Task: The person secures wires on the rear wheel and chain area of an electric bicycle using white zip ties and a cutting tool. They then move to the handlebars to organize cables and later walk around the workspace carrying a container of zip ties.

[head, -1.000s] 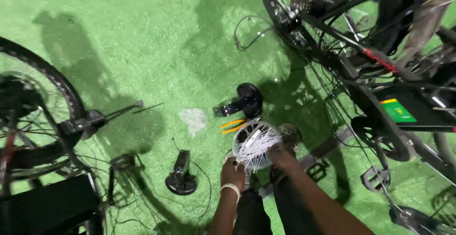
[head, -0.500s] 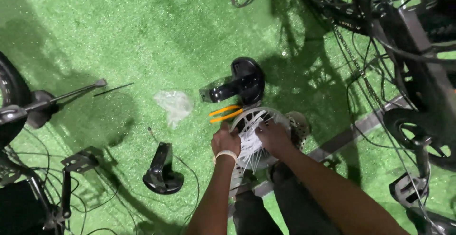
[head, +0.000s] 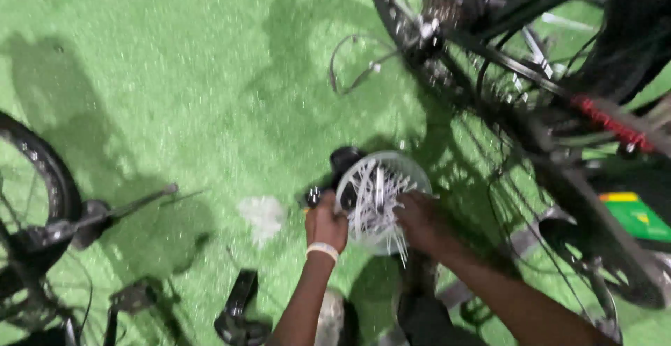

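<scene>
Over green turf, left hand (head: 326, 221) and right hand (head: 419, 221) both clasp a round white spoke disc (head: 381, 199), loose pale spokes splaying down.

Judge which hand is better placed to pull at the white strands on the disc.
Right hand, probably: its fingers lie on the white strands of the disc. The left hand grips the disc's left edge, steadying it.

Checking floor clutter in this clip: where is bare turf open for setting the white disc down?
Open turf spans the upper left, between the left wheel and the bicycle. It is crowded around the left hand, right hand and white disc, and beside the black part.
</scene>
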